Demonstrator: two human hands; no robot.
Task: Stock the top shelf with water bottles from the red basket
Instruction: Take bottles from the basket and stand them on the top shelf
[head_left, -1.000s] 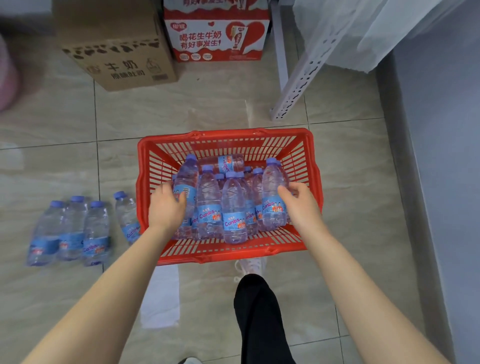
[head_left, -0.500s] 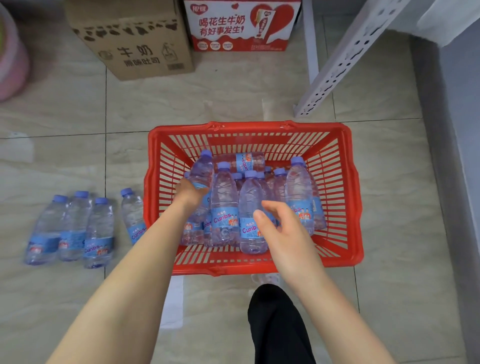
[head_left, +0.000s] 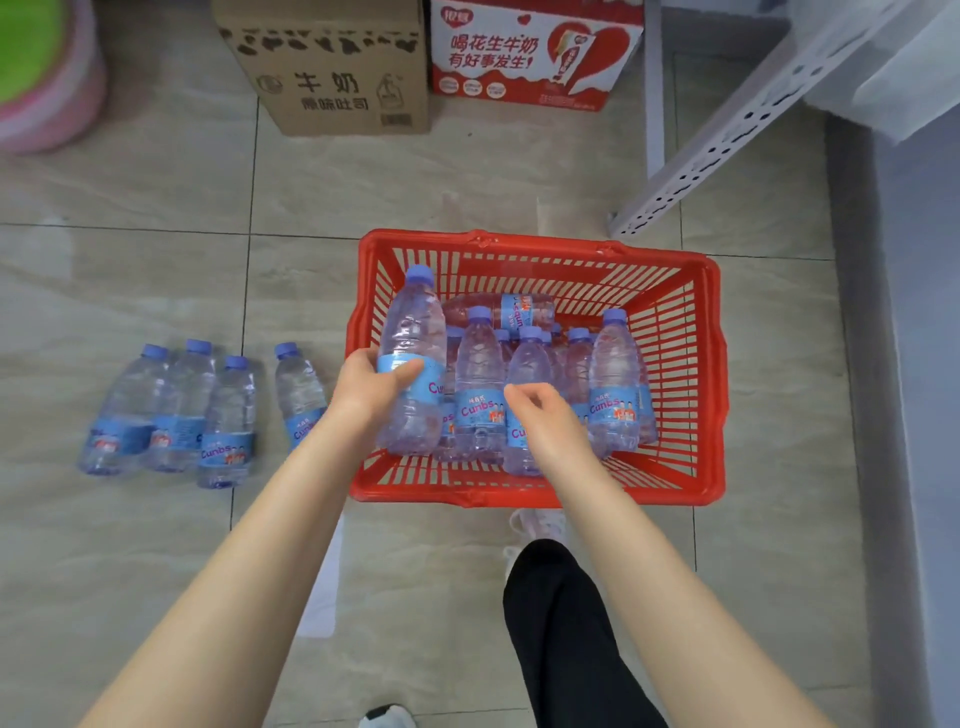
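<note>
A red basket (head_left: 698, 364) stands on the tiled floor, holding several clear water bottles with blue caps and blue labels. My left hand (head_left: 371, 389) grips one water bottle (head_left: 413, 332) at its label, raised above the others at the basket's left side. My right hand (head_left: 543, 415) hovers over the front middle bottles (head_left: 480, 374) with fingers loosely curled, holding nothing. One bottle (head_left: 504, 309) lies flat at the back of the pile. The top shelf is out of view.
Several more bottles (head_left: 176, 410) lie on the floor left of the basket. A brown carton (head_left: 332, 67) and a red-and-white carton (head_left: 535, 52) stand behind. A white perforated shelf post (head_left: 727, 135) slants at upper right. A grey wall base runs along the right.
My left hand has lifted its bottle higher out of the basket. My right hand let go of the right-hand bottle and moved to the front middle of the pile.
</note>
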